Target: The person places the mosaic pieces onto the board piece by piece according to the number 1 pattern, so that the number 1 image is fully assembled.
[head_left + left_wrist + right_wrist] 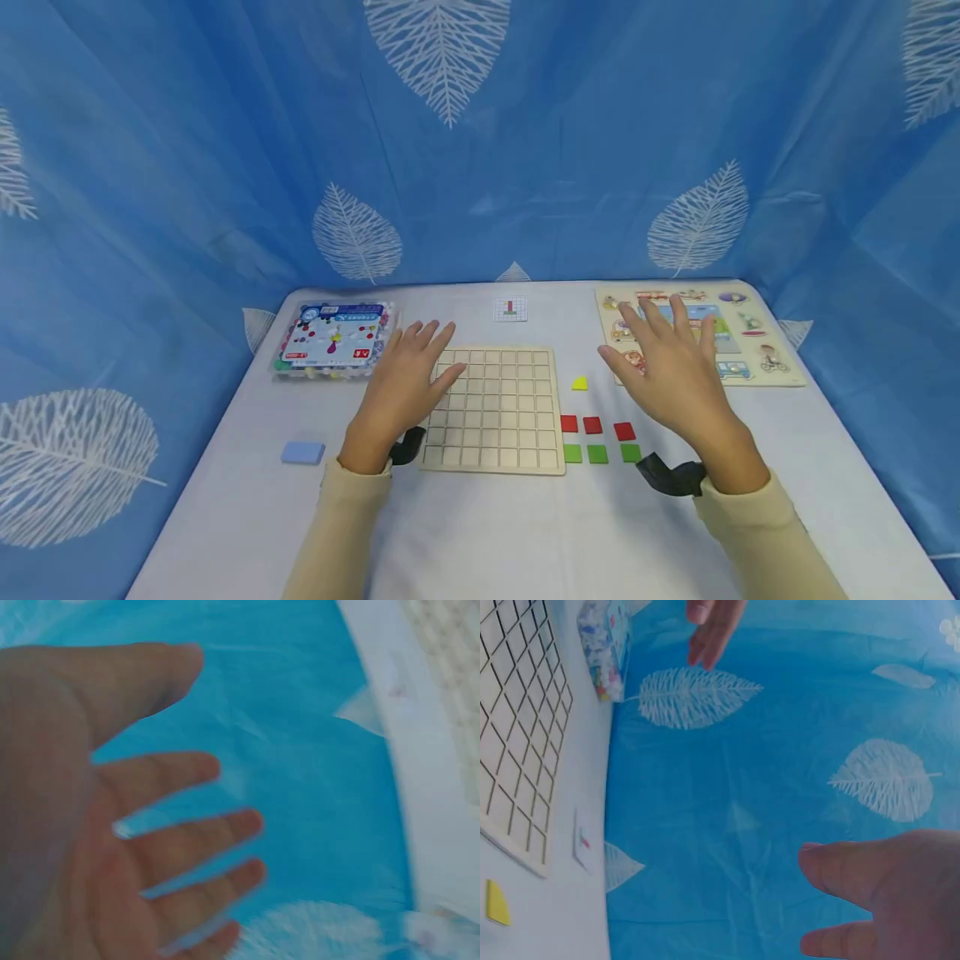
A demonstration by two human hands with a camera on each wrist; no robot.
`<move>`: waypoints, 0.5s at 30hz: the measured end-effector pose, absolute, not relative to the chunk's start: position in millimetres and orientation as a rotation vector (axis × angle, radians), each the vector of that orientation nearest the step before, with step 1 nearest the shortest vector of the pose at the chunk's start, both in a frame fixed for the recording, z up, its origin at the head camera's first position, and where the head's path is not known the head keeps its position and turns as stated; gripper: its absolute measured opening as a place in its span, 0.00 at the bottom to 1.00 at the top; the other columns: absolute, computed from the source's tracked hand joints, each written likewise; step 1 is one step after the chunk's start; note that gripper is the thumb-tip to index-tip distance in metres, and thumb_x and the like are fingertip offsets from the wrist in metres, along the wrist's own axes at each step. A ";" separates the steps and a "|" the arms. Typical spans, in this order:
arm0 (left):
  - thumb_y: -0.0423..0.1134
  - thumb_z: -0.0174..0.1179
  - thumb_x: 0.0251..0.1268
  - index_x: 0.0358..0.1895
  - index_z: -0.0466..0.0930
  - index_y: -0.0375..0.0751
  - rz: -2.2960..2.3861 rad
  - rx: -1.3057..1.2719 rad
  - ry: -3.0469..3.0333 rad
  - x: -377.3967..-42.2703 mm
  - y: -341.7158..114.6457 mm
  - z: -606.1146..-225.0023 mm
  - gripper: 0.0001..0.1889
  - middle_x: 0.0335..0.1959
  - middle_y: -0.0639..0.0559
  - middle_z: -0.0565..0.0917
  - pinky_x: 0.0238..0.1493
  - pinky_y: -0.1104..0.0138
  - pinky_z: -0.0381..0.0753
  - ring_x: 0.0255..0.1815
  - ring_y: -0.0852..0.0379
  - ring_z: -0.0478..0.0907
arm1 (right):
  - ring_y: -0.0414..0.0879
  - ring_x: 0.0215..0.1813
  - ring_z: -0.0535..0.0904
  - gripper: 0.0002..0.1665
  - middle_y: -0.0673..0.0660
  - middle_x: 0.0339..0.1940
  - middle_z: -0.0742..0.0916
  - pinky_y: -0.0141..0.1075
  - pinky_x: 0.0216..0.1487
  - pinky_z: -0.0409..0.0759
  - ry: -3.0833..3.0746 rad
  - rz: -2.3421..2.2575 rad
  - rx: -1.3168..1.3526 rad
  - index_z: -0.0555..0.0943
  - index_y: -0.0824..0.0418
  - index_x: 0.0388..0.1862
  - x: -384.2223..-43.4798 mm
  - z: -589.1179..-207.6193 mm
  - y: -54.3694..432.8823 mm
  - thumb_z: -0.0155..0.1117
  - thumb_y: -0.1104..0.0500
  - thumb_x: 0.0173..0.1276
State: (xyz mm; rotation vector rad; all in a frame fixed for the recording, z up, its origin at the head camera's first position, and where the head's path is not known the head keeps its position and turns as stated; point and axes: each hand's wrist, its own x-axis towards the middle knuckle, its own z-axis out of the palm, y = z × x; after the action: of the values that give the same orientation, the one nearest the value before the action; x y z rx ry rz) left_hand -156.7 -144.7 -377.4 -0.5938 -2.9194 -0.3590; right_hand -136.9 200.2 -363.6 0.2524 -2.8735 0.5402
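My left hand (406,377) hovers by the left edge of a wooden grid board (495,408), fingers spread and holding nothing. In the left wrist view its palm and straight fingers (187,840) show with nothing between them. The right hand (672,375) is held over the near left part of a wooden picture puzzle (765,333), also spread and bare. Between the board and this hand lie a yellow quarter-round piece (580,383), a row of red squares (592,425) and a row of green squares (597,454). Part of the puzzle is hidden behind the right hand.
A clear box of small colourful parts (333,340) stands at the back left. Behind the board lies a small printed grid card (511,310). A light blue block (303,452) is on the left of the white table (480,542). Blue leaf-patterned cloth (555,167) surrounds the table.
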 end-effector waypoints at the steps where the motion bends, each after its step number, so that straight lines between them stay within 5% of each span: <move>1: 0.52 0.60 0.75 0.76 0.69 0.43 -0.396 -0.611 -2.894 -158.3 -149.3 -383.9 0.31 0.71 0.39 0.73 0.75 0.42 0.52 0.74 0.38 0.66 | 0.70 0.82 0.41 0.43 0.72 0.77 0.66 0.70 0.70 0.23 -2.870 0.545 0.251 0.66 0.60 0.79 -138.0 -367.3 200.3 0.59 0.39 0.75; 8: 0.40 0.66 0.72 0.66 0.81 0.44 -0.798 -0.640 -2.824 -170.7 -178.4 -431.4 0.22 0.62 0.43 0.82 0.69 0.45 0.66 0.65 0.43 0.77 | 0.74 0.77 0.56 0.29 0.70 0.66 0.79 0.70 0.72 0.33 -2.786 0.657 0.252 0.78 0.64 0.67 -158.1 -407.0 204.2 0.71 0.56 0.69; 12: 0.40 0.65 0.73 0.65 0.82 0.44 -1.053 -0.592 -2.829 -177.4 -188.2 -453.9 0.20 0.55 0.47 0.84 0.49 0.54 0.80 0.49 0.49 0.80 | 0.71 0.75 0.62 0.23 0.69 0.61 0.83 0.71 0.72 0.43 -2.805 0.768 0.262 0.83 0.65 0.60 -174.3 -437.1 206.9 0.71 0.61 0.68; 15: 0.39 0.65 0.73 0.64 0.83 0.42 -1.186 -0.556 -2.837 -181.6 -194.1 -467.9 0.19 0.46 0.50 0.84 0.36 0.60 0.76 0.35 0.54 0.75 | 0.68 0.72 0.66 0.19 0.67 0.58 0.85 0.67 0.71 0.54 -2.815 0.867 0.288 0.85 0.64 0.57 -183.9 -458.9 208.6 0.71 0.62 0.68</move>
State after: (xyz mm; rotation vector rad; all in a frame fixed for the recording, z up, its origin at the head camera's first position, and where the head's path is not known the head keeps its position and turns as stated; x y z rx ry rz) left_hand -181.6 -194.1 -467.9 -0.5563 -2.8372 -1.1861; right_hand -183.9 208.6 -458.9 0.2884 -2.8154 0.8667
